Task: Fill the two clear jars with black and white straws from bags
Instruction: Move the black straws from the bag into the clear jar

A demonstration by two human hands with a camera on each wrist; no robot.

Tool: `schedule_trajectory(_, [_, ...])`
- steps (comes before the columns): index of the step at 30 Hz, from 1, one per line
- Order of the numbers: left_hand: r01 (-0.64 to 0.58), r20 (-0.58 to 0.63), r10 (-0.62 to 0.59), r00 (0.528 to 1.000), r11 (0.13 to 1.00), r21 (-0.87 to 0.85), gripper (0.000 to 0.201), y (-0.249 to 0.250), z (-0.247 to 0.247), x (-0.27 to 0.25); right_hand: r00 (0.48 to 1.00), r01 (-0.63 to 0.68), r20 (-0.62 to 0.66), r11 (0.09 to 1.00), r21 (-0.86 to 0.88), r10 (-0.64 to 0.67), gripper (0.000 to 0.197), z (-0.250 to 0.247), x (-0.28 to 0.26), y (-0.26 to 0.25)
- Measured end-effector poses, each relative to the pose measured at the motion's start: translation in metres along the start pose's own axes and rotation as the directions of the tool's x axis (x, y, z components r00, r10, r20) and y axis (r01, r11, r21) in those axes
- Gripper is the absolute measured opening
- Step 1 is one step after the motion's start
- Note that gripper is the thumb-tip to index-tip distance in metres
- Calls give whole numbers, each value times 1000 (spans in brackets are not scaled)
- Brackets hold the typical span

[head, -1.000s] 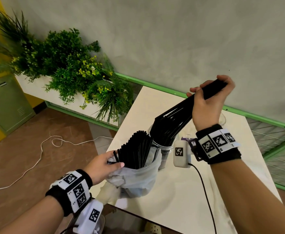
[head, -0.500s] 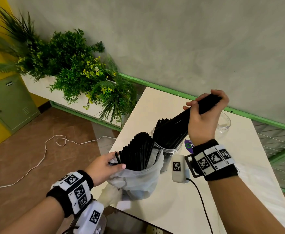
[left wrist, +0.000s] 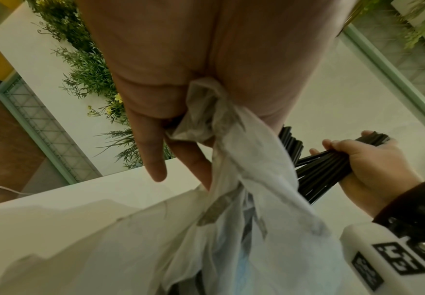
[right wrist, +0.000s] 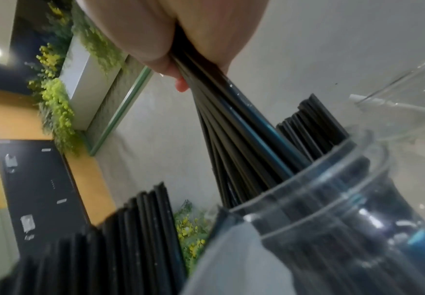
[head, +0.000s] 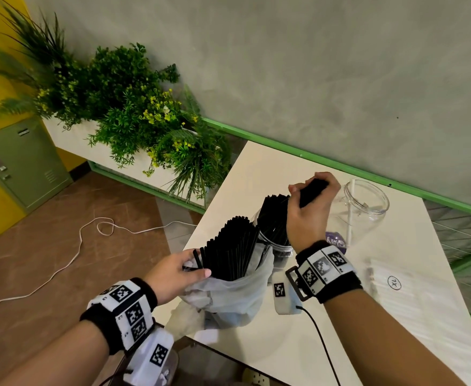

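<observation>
My left hand (head: 194, 264) pinches the rim of a translucent plastic bag (head: 237, 296) that stands on the white table (head: 340, 316) with a fan of black straws (head: 233, 246) sticking out of it. In the left wrist view the bag's edge (left wrist: 203, 103) is bunched between thumb and fingers. My right hand (head: 311, 190) grips the top of a bundle of black straws (right wrist: 234, 127). Their lower ends sit inside a clear jar (right wrist: 352, 209) just behind the bag. A second clear jar (head: 368, 207) further right holds one white straw (head: 350, 218).
A flat pack of white straws (head: 390, 282) lies on the table at the right. A purple scrap (head: 336, 240) sits by the jars. Green plants (head: 134, 107) in a white planter stand beyond the table's left edge. A white cable (head: 89, 235) trails on the brown floor.
My right hand has come down with the black bundle, so the straws now stand deeper in the jar. The left hand still holds the bag in the same place.
</observation>
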State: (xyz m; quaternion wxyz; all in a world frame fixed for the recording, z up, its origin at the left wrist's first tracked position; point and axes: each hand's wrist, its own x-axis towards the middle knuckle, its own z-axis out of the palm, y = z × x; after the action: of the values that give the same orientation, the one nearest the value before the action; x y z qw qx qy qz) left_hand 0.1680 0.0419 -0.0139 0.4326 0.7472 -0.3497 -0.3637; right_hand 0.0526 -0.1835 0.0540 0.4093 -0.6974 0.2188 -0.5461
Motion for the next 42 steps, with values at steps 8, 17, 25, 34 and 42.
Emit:
schedule_trajectory(8, [24, -1, -24, 1000, 1000, -11, 25, 0, 0, -3, 892, -164, 374, 953, -255, 254, 33, -11, 5, 28])
schedule_trajectory(17, [26, 1, -26, 1000, 998, -49, 27, -3, 1, -2, 882, -168, 351, 905, -391, 315, 13, -32, 21, 30])
schedule_trajectory(25, [32, 1, -32, 999, 997, -65, 28, -4, 2, -1, 862, -75, 385, 834, -546, 330, 24, -56, 37, 26])
schedule_trajectory(34, [18, 3, -18, 1000, 998, -60, 26, -2, 2, -3, 872, -84, 356, 820, -566, 336, 30, -68, 35, 36])
schedule_trajectory(42, [10, 7, -10, 1000, 999, -51, 26, 1, 3, -2, 930, 45, 322, 816, -576, 176, 28, -65, 42, 40])
